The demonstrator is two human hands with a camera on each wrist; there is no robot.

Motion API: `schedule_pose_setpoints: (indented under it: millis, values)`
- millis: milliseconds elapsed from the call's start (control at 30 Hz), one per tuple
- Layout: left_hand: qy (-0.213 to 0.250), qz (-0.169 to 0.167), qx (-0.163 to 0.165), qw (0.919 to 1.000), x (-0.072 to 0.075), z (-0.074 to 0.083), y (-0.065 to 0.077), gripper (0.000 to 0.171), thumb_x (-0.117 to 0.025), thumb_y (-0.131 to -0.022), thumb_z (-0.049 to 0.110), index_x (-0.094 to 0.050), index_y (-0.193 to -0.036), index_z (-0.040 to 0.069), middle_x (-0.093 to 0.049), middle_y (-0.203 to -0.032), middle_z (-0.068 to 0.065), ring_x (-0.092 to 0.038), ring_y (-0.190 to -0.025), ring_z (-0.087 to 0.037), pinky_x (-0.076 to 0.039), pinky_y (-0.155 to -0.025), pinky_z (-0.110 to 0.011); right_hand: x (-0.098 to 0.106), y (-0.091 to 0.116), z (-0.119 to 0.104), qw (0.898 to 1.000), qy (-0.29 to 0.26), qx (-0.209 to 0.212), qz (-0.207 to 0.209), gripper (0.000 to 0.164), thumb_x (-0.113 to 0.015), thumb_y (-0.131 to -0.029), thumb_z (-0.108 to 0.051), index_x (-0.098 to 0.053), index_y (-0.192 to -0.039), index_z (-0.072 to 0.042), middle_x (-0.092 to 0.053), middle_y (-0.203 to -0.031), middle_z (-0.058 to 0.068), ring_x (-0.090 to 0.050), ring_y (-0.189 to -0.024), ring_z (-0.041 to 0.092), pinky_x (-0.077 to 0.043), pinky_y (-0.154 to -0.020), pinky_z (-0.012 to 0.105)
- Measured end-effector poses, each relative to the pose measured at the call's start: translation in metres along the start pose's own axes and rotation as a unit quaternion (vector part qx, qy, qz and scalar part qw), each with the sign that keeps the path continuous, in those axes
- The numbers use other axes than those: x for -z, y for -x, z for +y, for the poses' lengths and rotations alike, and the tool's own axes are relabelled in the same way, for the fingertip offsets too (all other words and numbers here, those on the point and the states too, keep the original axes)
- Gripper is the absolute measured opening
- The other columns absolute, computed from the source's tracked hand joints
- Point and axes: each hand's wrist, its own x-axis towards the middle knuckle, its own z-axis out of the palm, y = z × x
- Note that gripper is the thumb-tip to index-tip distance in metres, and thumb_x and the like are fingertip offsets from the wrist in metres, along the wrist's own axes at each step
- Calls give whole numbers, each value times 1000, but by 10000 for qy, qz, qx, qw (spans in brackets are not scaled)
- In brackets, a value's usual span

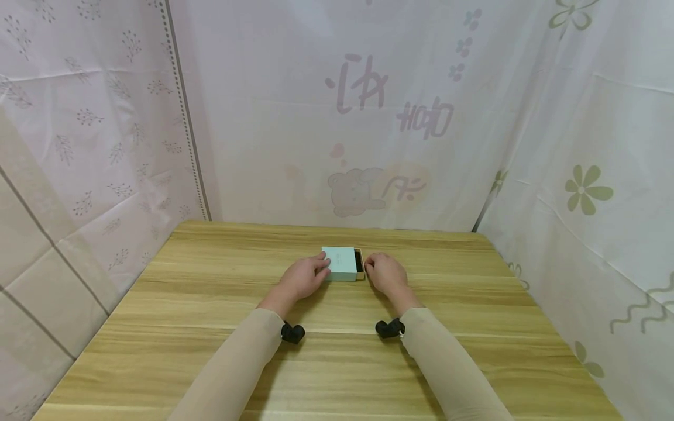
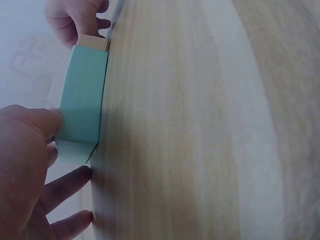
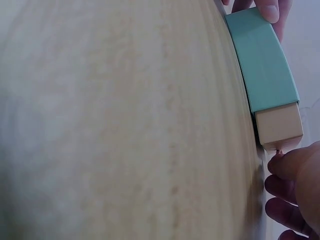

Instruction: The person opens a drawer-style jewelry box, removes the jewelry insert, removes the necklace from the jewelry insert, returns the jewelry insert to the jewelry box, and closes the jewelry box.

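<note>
A small mint-green drawer box (image 1: 339, 260) lies flat on the wooden table, its sleeve printed with faint lettering on top. My left hand (image 1: 305, 276) holds the sleeve at its left end, with the thumb on the near side. From the sleeve's right end a tan inner tray (image 3: 280, 124) sticks out partway, and its dark interior shows in the head view. My right hand (image 1: 387, 272) is at the tray's outer end. Its thumb and finger pinch a small pull tab (image 3: 279, 151) there, mostly hidden by the fingertips.
The wood-grain table (image 1: 337, 362) spreads around the box on all sides. Behind it hangs a pale printed curtain (image 1: 295, 117), and similar curtains line the left and right. A small black camera (image 1: 292, 333) is strapped to the left wrist, another (image 1: 388, 328) to the right.
</note>
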Motion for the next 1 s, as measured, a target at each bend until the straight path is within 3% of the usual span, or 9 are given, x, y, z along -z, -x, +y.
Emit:
schedule_pose_setpoints:
  millis: [1000]
  values:
    - [32, 39, -50, 10000, -2, -2, -1, 47, -58, -116, 34, -58, -160, 17, -45, -174, -4, -48, -158, -34, -45, -128, -52, 4, 2, 9, 9998, 160, -73, -7, 25, -58, -115, -25, -77, -127, -15, -74, -135, 13, -73, -118, 35, -63, -96, 56]
